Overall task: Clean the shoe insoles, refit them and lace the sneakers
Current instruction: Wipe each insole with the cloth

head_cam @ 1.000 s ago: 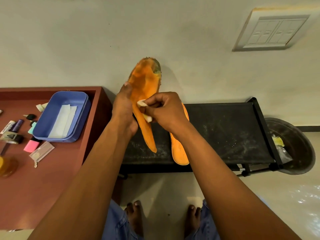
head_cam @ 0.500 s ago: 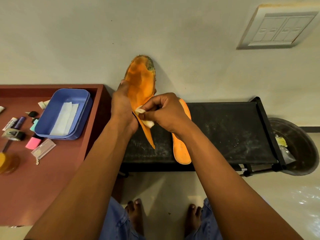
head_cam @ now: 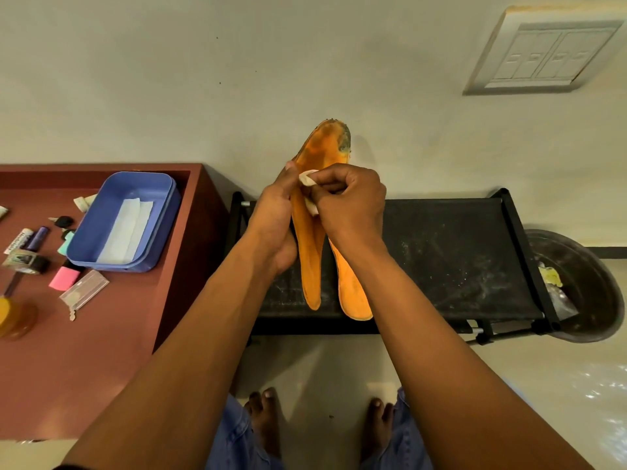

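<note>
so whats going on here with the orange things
A person is cleaning shoe insoles. The left hand grips an orange foam insole, holding it upright, while the right hand pinches a small white wipe against its face. The toe end looks dirty and dark. A second orange insole lies on the black fabric rack below. No sneakers are in view.

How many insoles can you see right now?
2. One insole is held upright by the left hand while the right hand wipes it with a tissue. The other insole lies on the black rack, partly hidden behind the right forearm.
</note>
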